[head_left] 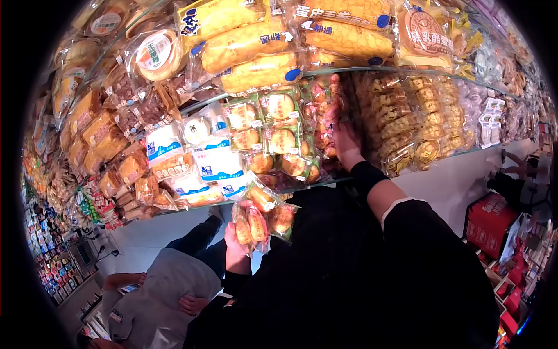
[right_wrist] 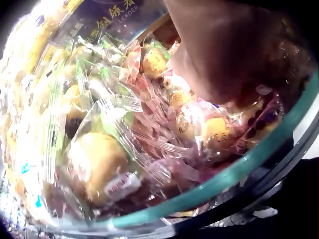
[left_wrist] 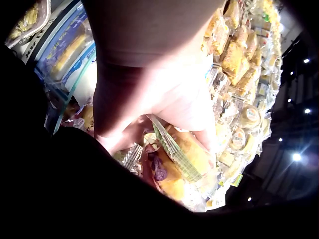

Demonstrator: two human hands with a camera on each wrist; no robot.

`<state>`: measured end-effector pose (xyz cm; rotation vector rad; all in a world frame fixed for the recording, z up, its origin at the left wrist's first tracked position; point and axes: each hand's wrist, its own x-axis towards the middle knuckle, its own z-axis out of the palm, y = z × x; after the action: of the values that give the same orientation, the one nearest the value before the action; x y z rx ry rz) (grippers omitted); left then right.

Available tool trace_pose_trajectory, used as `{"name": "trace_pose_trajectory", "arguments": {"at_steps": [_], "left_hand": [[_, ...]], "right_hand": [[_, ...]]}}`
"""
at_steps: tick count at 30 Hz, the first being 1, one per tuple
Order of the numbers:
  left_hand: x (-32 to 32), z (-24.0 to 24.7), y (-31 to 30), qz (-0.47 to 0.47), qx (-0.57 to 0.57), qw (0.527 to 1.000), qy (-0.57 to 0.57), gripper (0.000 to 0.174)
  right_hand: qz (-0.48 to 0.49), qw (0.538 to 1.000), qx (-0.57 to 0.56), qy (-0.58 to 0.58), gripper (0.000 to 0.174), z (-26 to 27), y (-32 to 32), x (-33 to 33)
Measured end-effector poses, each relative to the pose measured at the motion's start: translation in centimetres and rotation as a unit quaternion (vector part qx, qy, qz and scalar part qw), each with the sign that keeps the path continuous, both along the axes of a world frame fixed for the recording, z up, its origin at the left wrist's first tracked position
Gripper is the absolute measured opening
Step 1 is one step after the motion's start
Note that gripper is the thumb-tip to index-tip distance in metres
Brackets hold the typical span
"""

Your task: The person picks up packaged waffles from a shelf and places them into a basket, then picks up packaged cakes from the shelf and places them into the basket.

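In the head view my left hand grips several wrapped pastries, in pink and green-edged clear packs, below the shelf's front edge. The left wrist view shows thumb and fingers spread around the packs, with a golden bun under crimped green-striped film. My right hand reaches onto the shelf, at a row of small pink-wrapped pastries. Up close in the right wrist view, that hand reaches down among the pink packs, its fingertips mostly hidden. Beside them lie green-edged round pastries.
A glass lip runs along the shelf front. Blue-and-white packs and green-edged packs lie left of my right hand; yellow pastries fill the right side. Long yellow rolls sit higher. A person in grey stands at lower left.
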<state>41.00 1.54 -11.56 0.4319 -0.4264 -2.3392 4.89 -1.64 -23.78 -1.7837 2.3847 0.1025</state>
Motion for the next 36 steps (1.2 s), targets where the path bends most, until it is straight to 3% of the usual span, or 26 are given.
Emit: {"name": "trace_pose_trajectory", "arguments": {"at_steps": [2,3,5,7,8,10,13,15,17,19,21,22,23,25,26,27,28,29,31,33,36], "left_hand": [[0.1,0.2,0.1,0.002,0.002,1.0,-0.01,0.073],[0.1,0.6,-0.1,-0.008,0.001,1.0,-0.008,0.072],[0.2,0.8,-0.4,-0.018,-0.002,1.0,-0.005,0.071],[0.5,0.4,-0.2,-0.007,0.027,1.0,0.012,0.07],[0.5,0.2,-0.1,-0.007,0.024,1.0,0.012,0.07],[0.6,0.1,-0.1,-0.009,0.026,1.0,-0.001,0.07],[0.3,0.7,-0.3,-0.018,0.036,0.999,0.004,0.07],[-0.1,1.0,-0.8,-0.027,0.007,1.0,0.0,0.07],[-0.1,1.2,-0.6,-0.022,0.018,1.0,-0.003,0.07],[0.3,0.6,-0.3,-0.008,0.022,1.0,-0.002,0.07],[0.7,0.2,-0.1,-0.001,0.031,1.0,0.0,0.07],[0.8,0.0,-0.1,0.001,0.033,0.999,0.0,0.07],[0.9,-0.2,0.0,-0.001,0.035,0.999,0.0,0.07],[0.8,-0.3,-0.1,-0.003,0.037,0.999,0.001,0.07],[0.6,-0.3,-0.2,-0.011,0.035,0.999,0.004,0.069],[0.4,-0.1,-0.4,-0.018,0.033,0.999,0.007,0.069],[0.3,0.0,-0.4,-0.02,0.033,0.999,0.007,0.069],[0.1,0.2,-0.5,-0.02,0.032,0.999,0.005,0.069],[-0.4,0.7,-0.4,-0.022,0.029,0.999,0.003,0.069],[-1.1,1.4,-0.1,0.061,0.052,0.992,-0.102,0.074],[-1.0,1.4,0.0,0.063,0.057,0.992,-0.098,0.074]], "right_hand": [[-0.012,0.999,0.015,-0.04,0.039,-2.8,-0.3,-0.8],[-0.004,0.995,-0.042,-0.089,0.035,-6.7,0.1,-2.0],[0.004,0.986,-0.101,-0.134,0.032,-6.4,-0.4,-2.3],[-0.192,0.951,0.101,-0.218,0.043,1.7,-2.5,-1.3],[-0.192,0.952,0.099,-0.219,0.043,2.9,-2.9,-0.9],[-0.198,0.938,-0.076,-0.273,0.055,4.0,-3.4,-0.2],[-0.229,0.919,-0.115,-0.299,0.069,2.8,-4.8,0.4],[-0.247,0.908,-0.138,-0.308,0.067,2.3,-4.9,0.6],[-0.347,0.872,-0.115,-0.326,0.062,1.8,-4.8,0.9],[-0.378,0.86,-0.162,-0.302,0.054,3.3,-3.9,1.6],[-0.383,0.707,-0.283,-0.523,0.045,2.7,-2.1,1.0],[-0.442,0.561,-0.298,-0.634,0.038,2.0,-1.8,0.6],[-0.442,0.562,-0.296,-0.634,0.038,1.4,-1.4,0.1],[-0.45,0.46,-0.105,-0.758,0.039,2.2,-1.0,-0.3],[-0.422,0.6,-0.058,-0.678,0.04,2.5,-1.3,0.0],[-0.423,0.599,-0.058,-0.677,0.04,2.4,-1.2,-0.1],[-0.333,0.757,-0.053,-0.56,0.04,2.0,-0.9,-0.3],[-0.228,0.879,-0.045,-0.417,0.04,1.5,-0.7,-0.5],[-0.223,0.894,-0.094,-0.377,0.039,1.8,-1.4,-0.4],[-0.313,0.907,0.017,-0.282,0.036,3.3,-2.2,-0.5],[-0.326,0.921,0.023,-0.213,0.038,2.9,-4.9,-0.2]]}}
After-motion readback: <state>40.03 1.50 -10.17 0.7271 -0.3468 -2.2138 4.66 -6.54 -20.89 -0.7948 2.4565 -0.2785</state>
